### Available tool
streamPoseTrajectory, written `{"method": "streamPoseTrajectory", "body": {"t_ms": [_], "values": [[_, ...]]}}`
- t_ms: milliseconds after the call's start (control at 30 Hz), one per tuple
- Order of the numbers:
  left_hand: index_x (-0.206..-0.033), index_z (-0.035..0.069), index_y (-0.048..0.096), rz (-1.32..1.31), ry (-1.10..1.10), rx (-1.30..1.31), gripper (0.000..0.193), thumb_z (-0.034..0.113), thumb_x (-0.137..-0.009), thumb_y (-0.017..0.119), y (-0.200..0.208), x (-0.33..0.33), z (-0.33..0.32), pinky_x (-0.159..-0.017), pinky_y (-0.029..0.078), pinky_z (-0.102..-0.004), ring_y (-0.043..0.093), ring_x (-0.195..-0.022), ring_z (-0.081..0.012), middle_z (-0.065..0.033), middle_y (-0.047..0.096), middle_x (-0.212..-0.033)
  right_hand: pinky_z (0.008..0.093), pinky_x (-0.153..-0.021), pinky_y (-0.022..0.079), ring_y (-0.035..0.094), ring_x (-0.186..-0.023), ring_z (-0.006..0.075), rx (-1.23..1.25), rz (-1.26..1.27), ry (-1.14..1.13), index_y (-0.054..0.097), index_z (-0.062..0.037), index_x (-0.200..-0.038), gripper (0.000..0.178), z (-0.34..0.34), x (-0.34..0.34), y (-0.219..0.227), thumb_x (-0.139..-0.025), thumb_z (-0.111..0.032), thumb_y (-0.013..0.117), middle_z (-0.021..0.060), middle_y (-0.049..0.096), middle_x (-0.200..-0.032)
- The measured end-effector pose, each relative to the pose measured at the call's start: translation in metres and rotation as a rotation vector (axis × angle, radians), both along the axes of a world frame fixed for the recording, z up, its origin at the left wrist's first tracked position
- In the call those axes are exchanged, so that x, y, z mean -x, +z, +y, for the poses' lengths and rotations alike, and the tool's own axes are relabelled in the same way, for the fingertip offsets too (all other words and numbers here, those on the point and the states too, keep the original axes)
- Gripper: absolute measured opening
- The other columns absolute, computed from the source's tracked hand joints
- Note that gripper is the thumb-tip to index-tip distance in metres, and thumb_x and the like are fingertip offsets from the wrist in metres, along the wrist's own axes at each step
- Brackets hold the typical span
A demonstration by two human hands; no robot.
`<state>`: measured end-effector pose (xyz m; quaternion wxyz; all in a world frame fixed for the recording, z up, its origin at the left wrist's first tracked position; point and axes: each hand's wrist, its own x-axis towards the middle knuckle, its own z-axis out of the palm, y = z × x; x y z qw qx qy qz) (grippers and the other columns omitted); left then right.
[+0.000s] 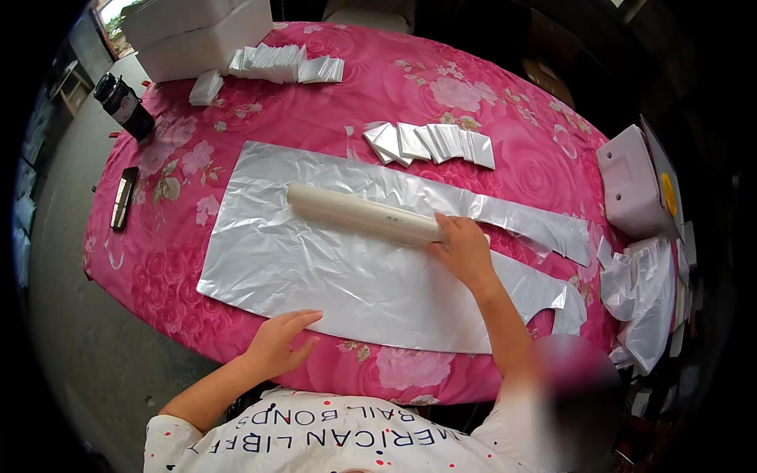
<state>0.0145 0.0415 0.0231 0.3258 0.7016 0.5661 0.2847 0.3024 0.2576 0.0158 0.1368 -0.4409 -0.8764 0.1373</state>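
A flat stack of thin silvery-white plastic bags, with handle cut-outs at its right end, lies across the table. On top of it rests a long off-white tube, slanting down to the right. My right hand is closed over the tube's right end, covering part of it. My left hand has its fingers stretched out at the stack's near edge, holding nothing. Whether its fingertips press on the plastic cannot be made out.
Folded white packets lie beyond the stack; more packets sit by a white foam box. A dark bottle and a dark narrow object are at left. At right are a white container and crumpled plastic.
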Motion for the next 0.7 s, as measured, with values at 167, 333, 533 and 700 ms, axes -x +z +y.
{"method": "streamPoseTrajectory", "body": {"t_ms": [167,333,533,700], "values": [[-0.126,0.001,0.042,0.046,-0.125,-0.025,0.057,0.019,-0.077,0.065,-0.008,-0.036,0.038,-0.093,0.040,-0.0394,0.045,-0.115,-0.0354,-0.0200,0.043,-0.129,0.0380,-0.085,0.043,0.053,-0.097,0.0314,0.098,-0.070,-0.334,0.055,0.0009,-0.114,0.048,-0.097,-0.018,-0.003,-0.077,-0.027,0.067,0.0148,0.056,-0.108],[-0.140,-0.002,0.013,0.218,-0.244,-0.140,0.092,0.046,-0.078,0.061,-0.039,-0.096,0.051,-0.107,0.017,-0.0496,0.008,-0.132,-0.0492,-0.0362,0.004,-0.141,0.0394,-0.094,0.039,0.048,-0.111,0.0352,0.158,0.225,-0.067,0.051,0.0023,-0.119,0.046,-0.159,-0.029,-0.008,-0.083,-0.026,0.058,0.0193,0.051,-0.120],[-0.139,-0.002,0.019,0.239,-0.237,-0.218,0.093,0.047,-0.074,0.064,-0.037,-0.152,0.073,-0.107,0.017,-0.0504,0.007,-0.132,-0.0509,-0.0354,0.002,-0.141,0.0403,-0.104,0.028,0.038,-0.125,0.0347,-0.094,0.053,-0.213,0.046,0.0018,-0.126,0.045,-0.121,-0.111,-0.042,-0.087,-0.020,0.050,0.0193,0.041,-0.134],[-0.136,-0.001,0.029,0.326,-0.340,-0.190,0.087,0.045,-0.071,0.065,-0.026,-0.174,0.082,-0.107,0.018,-0.0507,0.005,-0.132,-0.0504,-0.0327,0.004,-0.143,0.0399,-0.102,0.030,0.040,-0.123,0.0336,-0.269,-0.092,-0.688,0.048,0.0043,-0.122,0.041,-0.085,-0.256,-0.068,-0.087,-0.017,0.048,0.0202,0.045,-0.131]]}}
